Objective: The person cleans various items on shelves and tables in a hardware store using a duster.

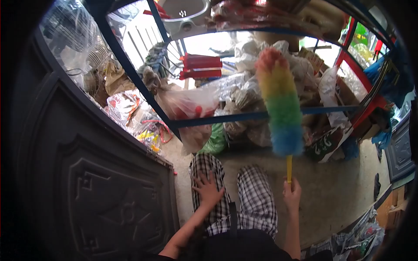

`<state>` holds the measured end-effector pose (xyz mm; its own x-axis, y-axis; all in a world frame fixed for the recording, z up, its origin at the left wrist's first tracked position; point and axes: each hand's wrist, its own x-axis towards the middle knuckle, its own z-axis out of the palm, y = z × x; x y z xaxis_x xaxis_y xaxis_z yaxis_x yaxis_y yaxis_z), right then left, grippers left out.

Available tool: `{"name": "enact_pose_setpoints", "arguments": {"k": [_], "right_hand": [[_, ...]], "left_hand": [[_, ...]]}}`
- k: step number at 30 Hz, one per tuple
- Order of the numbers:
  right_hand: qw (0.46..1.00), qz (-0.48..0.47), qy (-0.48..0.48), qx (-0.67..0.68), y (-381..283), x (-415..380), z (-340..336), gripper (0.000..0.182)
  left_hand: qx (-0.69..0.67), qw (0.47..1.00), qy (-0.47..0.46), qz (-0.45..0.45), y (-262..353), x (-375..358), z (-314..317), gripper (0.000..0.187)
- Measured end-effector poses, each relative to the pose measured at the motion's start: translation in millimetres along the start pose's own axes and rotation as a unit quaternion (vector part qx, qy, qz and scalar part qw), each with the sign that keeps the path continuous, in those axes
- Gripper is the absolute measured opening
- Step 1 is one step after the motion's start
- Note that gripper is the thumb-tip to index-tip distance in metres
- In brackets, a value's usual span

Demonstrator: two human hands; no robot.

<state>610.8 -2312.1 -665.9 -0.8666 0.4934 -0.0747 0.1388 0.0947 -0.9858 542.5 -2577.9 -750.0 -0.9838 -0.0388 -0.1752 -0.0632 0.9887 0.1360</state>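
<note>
My right hand (292, 193) is closed round the yellow handle of a fluffy feather-style duster (281, 104). The duster points up and away from me, banded red, yellow, green and blue, and overlaps the shelf rack in this view. My left hand (209, 190) lies flat with its fingers spread on the knee of my black-and-white checked trousers (257, 195). Beyond the duster, plastic bags (244, 98) fill the lower shelf of the blue metal rack (226, 118).
A dark panelled door (117, 195) stands close on my left. Red plastic pieces (200, 66) and a grey-white basin (185, 13) sit on the rack. A green bag (216, 139) rests below it. Wrapped goods (130, 108) lie behind the door, and more plastic-wrapped items (361, 235) at the lower right.
</note>
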Motion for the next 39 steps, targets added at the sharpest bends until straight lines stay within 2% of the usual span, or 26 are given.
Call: {"name": "enact_pose_setpoints", "arguments": {"k": [2,5,6,9,13,15,16,17,19,22,25,26,29,35,39], "right_hand": [[1.0,0.009,-0.005,0.006,0.6,0.3,2.6,0.014],[0.999,0.024,-0.001,0.021,0.9,-0.3,9.2,0.014],[0.999,0.031,0.003,0.026,0.6,-1.9,11.4,0.014],[0.999,0.024,0.005,0.021,0.0,-3.5,15.9,0.015],[0.999,0.041,0.0,0.024,-5.8,-5.0,15.0,0.015],[0.999,0.036,0.01,0.011,-2.8,-1.9,14.1,0.014],[0.999,0.04,0.003,0.02,-3.8,1.0,14.2,0.014],[0.998,0.047,-0.006,0.031,-4.0,-0.5,14.0,0.014],[0.996,0.071,-0.032,0.032,-3.8,-5.9,17.6,0.015],[0.995,0.073,-0.056,0.03,5.6,-5.0,26.5,0.018],[0.991,0.11,-0.065,0.034,2.5,-5.8,36.8,0.023],[0.989,0.128,-0.067,0.038,0.4,-5.9,40.0,0.025],[0.984,0.159,-0.064,0.04,3.7,-2.5,41.4,0.029],[0.988,0.132,-0.069,0.033,8.1,3.5,38.0,0.028],[0.991,0.119,-0.062,0.024,9.8,3.7,40.2,0.027]], "left_hand": [[0.095,0.993,-0.015,0.061,8.2,-21.3,-1.4,0.083],[0.108,0.99,-0.012,0.086,6.7,-25.6,2.2,0.083],[0.069,0.994,-0.013,0.085,5.8,-22.9,0.7,0.079],[0.076,0.994,-0.014,0.073,2.5,-6.5,0.1,0.082],[-0.048,0.998,-0.011,0.024,-19.4,37.9,1.2,0.078],[-0.121,0.991,0.012,0.053,-47.3,70.1,15.7,0.077],[-0.114,0.983,0.069,0.13,-74.7,91.5,46.3,0.077],[-0.131,0.98,0.009,0.152,-89.7,103.8,51.6,0.074],[-0.247,0.952,-0.008,0.182,-101.7,112.0,46.8,0.076],[-0.416,0.903,-0.048,0.093,-105.5,107.7,51.8,0.08],[-0.443,0.895,-0.06,-0.004,-111.5,95.6,70.1,0.083],[-0.433,0.898,-0.069,-0.025,-100.2,81.7,49.9,0.084],[-0.405,0.911,-0.074,0.001,-95.0,56.3,38.8,0.086],[-0.187,0.982,-0.033,-0.011,-66.5,8.8,34.5,0.101],[-0.147,0.986,-0.055,-0.064,-43.8,5.6,14.2,0.099]]}}
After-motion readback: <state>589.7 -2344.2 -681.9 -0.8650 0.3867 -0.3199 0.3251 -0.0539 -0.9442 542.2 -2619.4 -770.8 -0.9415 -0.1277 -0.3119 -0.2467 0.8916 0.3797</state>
